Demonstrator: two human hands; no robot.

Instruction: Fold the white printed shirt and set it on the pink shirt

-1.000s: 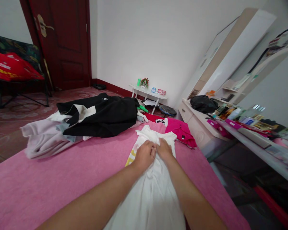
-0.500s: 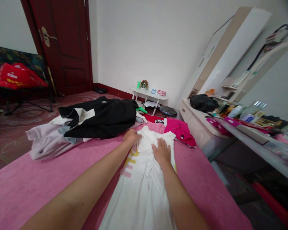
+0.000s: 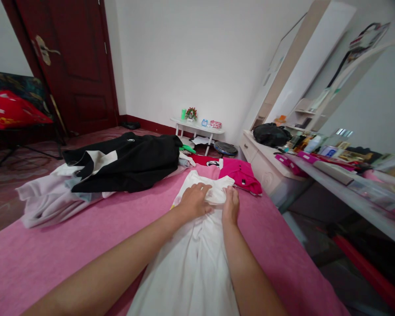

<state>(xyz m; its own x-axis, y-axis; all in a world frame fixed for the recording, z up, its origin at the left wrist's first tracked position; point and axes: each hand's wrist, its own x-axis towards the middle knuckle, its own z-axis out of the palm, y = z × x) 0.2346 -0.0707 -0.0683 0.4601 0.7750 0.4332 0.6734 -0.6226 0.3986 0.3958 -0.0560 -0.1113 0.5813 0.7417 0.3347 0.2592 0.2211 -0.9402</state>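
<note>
A white garment point(image 3: 191, 263) lies lengthwise on the pink bed cover point(image 3: 85, 237) in front of me. My left hand point(image 3: 193, 201) rests on its far end with the fingers curled over a bunched fold of the cloth. My right hand point(image 3: 231, 203) lies just to the right, its fingers closed on the same fold near the garment's right edge. The garment's left side is folded in, hiding its printing.
A black jacket point(image 3: 134, 160) lies on pale clothes point(image 3: 46, 199) at the bed's far left. A magenta shirt point(image 3: 242, 174) sits past the white garment. A cluttered white desk point(image 3: 329, 169) runs along the right. A small white table point(image 3: 197, 128) and dark red door point(image 3: 69, 66) stand beyond.
My left hand has come back from the garment's far left corner to its middle. My right hand has slid right to the edge. The left side with yellow print is now folded under.
</note>
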